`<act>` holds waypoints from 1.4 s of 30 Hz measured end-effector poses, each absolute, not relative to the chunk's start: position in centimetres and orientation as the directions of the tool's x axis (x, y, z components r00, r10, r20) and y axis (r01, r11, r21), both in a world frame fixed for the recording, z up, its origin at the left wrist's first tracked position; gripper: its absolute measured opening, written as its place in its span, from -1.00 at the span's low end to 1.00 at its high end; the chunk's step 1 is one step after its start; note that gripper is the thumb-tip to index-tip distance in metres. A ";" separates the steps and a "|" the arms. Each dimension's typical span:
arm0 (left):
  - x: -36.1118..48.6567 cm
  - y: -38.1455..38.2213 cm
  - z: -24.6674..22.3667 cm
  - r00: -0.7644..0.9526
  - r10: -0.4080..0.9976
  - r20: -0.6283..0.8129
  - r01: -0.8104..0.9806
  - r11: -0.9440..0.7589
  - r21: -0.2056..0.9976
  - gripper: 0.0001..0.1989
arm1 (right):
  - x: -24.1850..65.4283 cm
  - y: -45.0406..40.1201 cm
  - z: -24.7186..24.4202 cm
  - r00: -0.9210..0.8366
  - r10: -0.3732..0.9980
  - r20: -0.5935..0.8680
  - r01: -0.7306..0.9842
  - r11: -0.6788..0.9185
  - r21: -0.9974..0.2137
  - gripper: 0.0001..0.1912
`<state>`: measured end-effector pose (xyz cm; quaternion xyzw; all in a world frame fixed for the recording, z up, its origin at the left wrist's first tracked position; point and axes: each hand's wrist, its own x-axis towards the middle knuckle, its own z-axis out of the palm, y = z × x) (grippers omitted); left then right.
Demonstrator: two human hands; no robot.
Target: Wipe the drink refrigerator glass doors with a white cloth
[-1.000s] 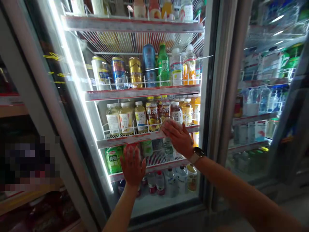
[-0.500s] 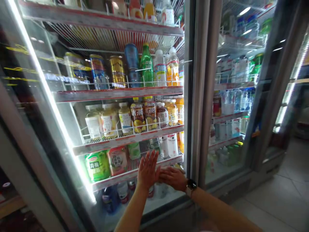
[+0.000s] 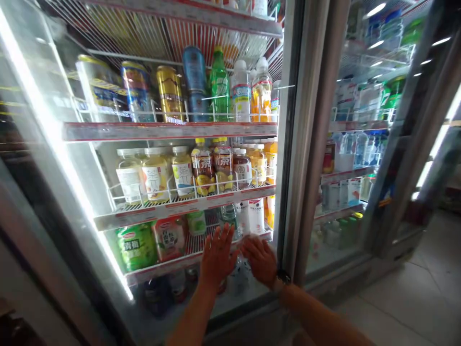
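My left hand (image 3: 217, 258) is raised in front of the lit drinks cooler, its fingers stretched upward and holding nothing. Just to its right is my right hand (image 3: 260, 260), also empty, with extended fingers slanting up and left. A small gap separates the two hands. A dark watch (image 3: 284, 277) is on my right wrist. Behind the hands, the lower wire shelf (image 3: 196, 246) holds a green pack (image 3: 136, 247), a red pack (image 3: 169, 239) and white cartons (image 3: 256, 216). Whether either hand touches glass, I cannot tell.
Several tea bottles (image 3: 204, 168) line the middle shelf. Above them stand cans (image 3: 170, 94) and a green soda bottle (image 3: 219, 86). A metal door frame (image 3: 309, 144) runs upright on the right, beside a second cooler with water bottles (image 3: 360, 146). Tiled floor (image 3: 389, 302) lies lower right.
My hands have moved apart from touching each other, and the right fingers now point more upward. The view has come nearer to the cooler, so its shelves look larger.
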<state>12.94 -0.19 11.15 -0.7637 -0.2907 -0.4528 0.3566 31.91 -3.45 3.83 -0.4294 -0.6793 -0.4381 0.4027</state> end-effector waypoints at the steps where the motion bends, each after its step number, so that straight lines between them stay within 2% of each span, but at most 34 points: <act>1: 12.9 -0.1 11.1 0.425 0.120 0.897 0.767 -0.574 -0.286 -0.28 | 31.6 -3.7 1.5 -0.345 0.253 0.904 0.921 0.279 0.274 -0.51; 4: 12.9 0.0 11.1 0.431 0.107 0.896 0.768 -0.565 -0.302 -0.30 | 31.7 -4.2 -2.0 -0.478 0.312 0.821 0.864 0.337 0.375 -0.49; 6: 13.0 -0.1 11.2 0.423 0.097 0.901 0.770 -0.563 -0.301 -0.31 | 32.6 -4.0 -0.5 -0.531 0.320 0.785 0.837 0.346 0.424 -0.47; 8: 13.0 -0.3 11.4 0.418 0.089 0.904 0.771 -0.561 -0.302 -0.31 | 33.8 -3.4 3.6 -0.506 0.299 0.809 0.853 0.313 0.418 -0.46; 12: 13.0 -0.4 11.6 0.423 0.087 0.902 0.770 -0.560 -0.307 -0.31 | 35.9 -2.3 14.4 -0.280 0.248 0.927 0.953 0.188 0.237 -0.30; 15: 12.9 -0.5 11.8 0.418 0.085 0.905 0.767 -0.567 -0.301 -0.31 | 36.6 -2.0 19.1 -0.061 0.194 0.979 0.989 0.141 0.033 -0.27; 18: 12.9 -0.6 11.9 0.419 0.082 0.904 0.764 -0.571 -0.302 -0.31 | 36.1 -2.1 18.2 0.080 0.170 0.982 0.985 0.137 -0.104 -0.31; 22: 12.9 -0.6 11.9 0.423 0.065 0.904 0.769 -0.552 -0.321 -0.31 | 34.2 -3.0 10.3 0.175 0.211 0.962 0.972 0.117 -0.202 -0.31; 26: 12.9 -0.4 11.8 0.423 0.053 0.904 0.771 -0.546 -0.329 -0.31 | 32.8 -4.1 1.8 0.179 0.288 0.941 0.973 0.088 -0.212 -0.30; 29: 12.9 -0.3 11.7 0.423 0.051 0.905 0.769 -0.548 -0.328 -0.30 | 33.0 -4.1 0.2 0.145 0.279 0.949 0.979 0.096 -0.177 -0.30; 31: 12.9 -0.3 11.6 0.428 0.052 0.902 0.771 -0.542 -0.334 -0.29 | 33.5 -3.6 2.4 0.111 0.253 0.961 0.982 0.119 -0.144 -0.30; 38: 12.8 0.0 11.4 0.426 0.057 0.903 0.771 -0.545 -0.330 -0.29 | 33.5 -2.4 17.9 0.074 0.194 0.978 0.974 0.195 -0.112 -0.33; 40: 12.9 -0.2 11.4 0.428 0.069 0.901 0.771 -0.547 -0.325 -0.30 | 32.4 -2.4 18.8 0.061 0.193 0.979 0.977 0.188 -0.098 -0.32; 42: 12.8 -0.7 11.6 0.441 0.074 0.895 0.753 -0.573 -0.324 -0.29 | 31.1 -2.6 17.0 -0.016 0.213 0.977 0.982 0.187 -0.024 -0.30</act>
